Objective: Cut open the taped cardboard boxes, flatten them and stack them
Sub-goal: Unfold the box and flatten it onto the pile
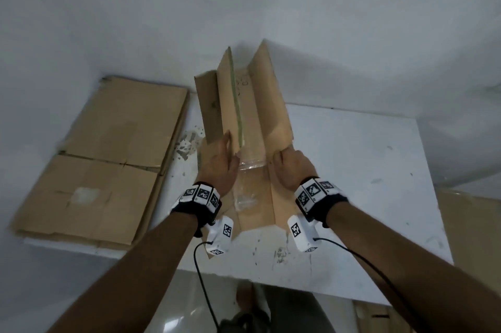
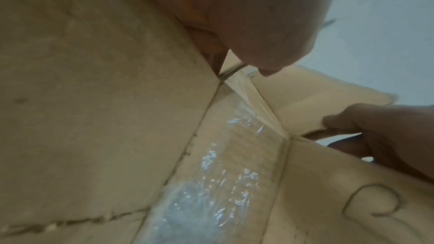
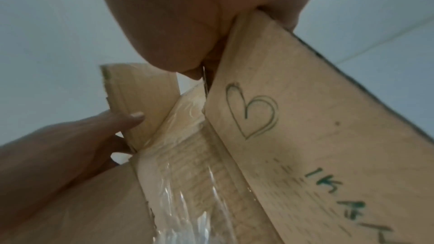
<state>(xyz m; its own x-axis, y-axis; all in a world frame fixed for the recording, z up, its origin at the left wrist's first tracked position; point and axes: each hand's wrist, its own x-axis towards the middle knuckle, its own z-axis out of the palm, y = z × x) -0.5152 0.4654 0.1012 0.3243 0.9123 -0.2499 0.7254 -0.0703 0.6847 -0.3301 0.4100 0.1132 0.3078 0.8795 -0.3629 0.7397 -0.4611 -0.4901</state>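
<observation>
- Fingers [image 1: 227,140] of the left hand [image 1: 218,162] lie nearly straight against the outer face of the left flap [image 1: 214,105]; the thumb is on the inner side, so the hand holds this flap between thumb and fingers
- Fingers of the right hand [image 1: 291,167] are curled around the lower edge of the right flap [image 1: 268,94]; the right wrist view shows the cardboard edge sitting deep between thumb and palm
- Both flaps belong to one cut-open cardboard box [image 1: 254,197] that lies on the white table [image 1: 366,170], in front of the person; the flaps stand up and lean apart like a V
- Clear tape [image 1: 248,183] runs along the middle panel of the box, wrinkled and shiny, between the two wrists
- On the right flap a green heart [image 3: 252,112] is drawn, with some green handwriting below it; I cannot read the blurred letters
- To the left, at the table's left edge, lies a stack of flattened boxes [image 1: 108,159], well apart from the hands
- Each wrist carries a black band with printed markers, and black cables hang from them
</observation>
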